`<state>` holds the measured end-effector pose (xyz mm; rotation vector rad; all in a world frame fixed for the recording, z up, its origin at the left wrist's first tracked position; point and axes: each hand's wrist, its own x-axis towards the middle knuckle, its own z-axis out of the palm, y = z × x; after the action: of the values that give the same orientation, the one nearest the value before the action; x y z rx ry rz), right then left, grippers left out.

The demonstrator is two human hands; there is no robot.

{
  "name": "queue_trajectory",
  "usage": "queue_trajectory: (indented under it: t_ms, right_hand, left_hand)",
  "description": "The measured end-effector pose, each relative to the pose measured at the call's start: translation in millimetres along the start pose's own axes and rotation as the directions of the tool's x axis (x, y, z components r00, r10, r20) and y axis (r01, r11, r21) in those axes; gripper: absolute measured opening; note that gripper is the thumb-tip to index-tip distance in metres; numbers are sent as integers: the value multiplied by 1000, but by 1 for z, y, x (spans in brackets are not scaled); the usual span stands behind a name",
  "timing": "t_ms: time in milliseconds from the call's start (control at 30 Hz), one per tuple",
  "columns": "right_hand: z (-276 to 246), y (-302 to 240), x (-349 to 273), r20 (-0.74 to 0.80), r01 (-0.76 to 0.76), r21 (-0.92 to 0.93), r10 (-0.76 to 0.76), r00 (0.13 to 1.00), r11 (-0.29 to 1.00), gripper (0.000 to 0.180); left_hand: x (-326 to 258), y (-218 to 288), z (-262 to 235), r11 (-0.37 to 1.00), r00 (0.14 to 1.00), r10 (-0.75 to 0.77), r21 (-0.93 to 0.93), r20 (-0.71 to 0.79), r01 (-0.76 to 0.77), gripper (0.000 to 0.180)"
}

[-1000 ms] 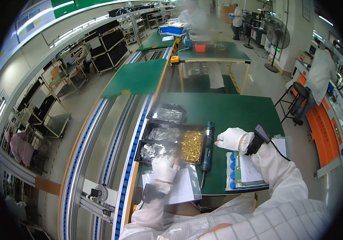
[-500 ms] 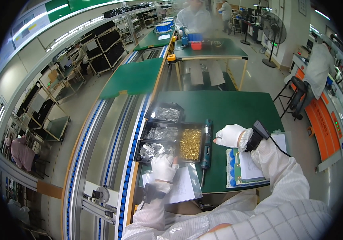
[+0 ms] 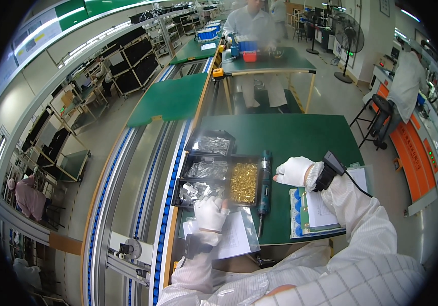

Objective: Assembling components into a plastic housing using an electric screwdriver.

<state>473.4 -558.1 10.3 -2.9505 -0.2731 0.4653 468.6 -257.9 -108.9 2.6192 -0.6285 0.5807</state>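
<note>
My left hand (image 3: 210, 213), in a white glove with a bare thumb tip, reaches over the front edge of a black bin (image 3: 182, 203) of white and clear small parts (image 3: 192, 190). Its fingers are curled down at these parts; whatever they pinch is hidden. My right hand (image 3: 293, 172), also gloved, is closed above the green table, right of a teal electric screwdriver (image 3: 264, 184). Anything inside its curled fingers cannot be made out. Between the hands stands a bin of brass-coloured pieces (image 3: 244, 184). Two more bins hold clear parts (image 3: 206, 169) and silvery parts (image 3: 212, 145).
A printed sheet (image 3: 233, 235) in a clear sleeve lies by my left wrist. Under my right forearm are papers (image 3: 321, 210) and a tray with blue round pieces (image 3: 296, 215). A roller conveyor (image 3: 127, 199) runs along the left. Across the way, a co-worker (image 3: 249, 24) stands at another table.
My two hands stay nearly in place. The co-worker across the way has shifted and is more upright; the view has moved slightly.
</note>
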Motion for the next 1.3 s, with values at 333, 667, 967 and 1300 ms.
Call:
queue_trajectory:
  t_ms: [333, 667, 967, 1300]
  right_hand:
    - [-4, -3, -2, 12, -7, 5, 7, 1000, 1000, 41]
    - [-7, -4, -5, 34, -7, 15, 6, 999, 1000, 41]
    - [-6, -5, -4, 16, -5, 11, 5, 1000, 1000, 41]
    - [-3, -3, -2, 12, -9, -1, 9, 1000, 1000, 41]
  left_hand:
    - [0, 0, 1, 1000, 1000, -8, 14, 4, 8, 22]
    - [1, 0, 0, 997, 993, 73, 17, -92, -72, 27]
    - [-1, 1, -2, 1000, 1000, 10, -3, 5, -10, 23]
    - [0, 2, -4, 1000, 999, -5, 7, 33, 5, 22]
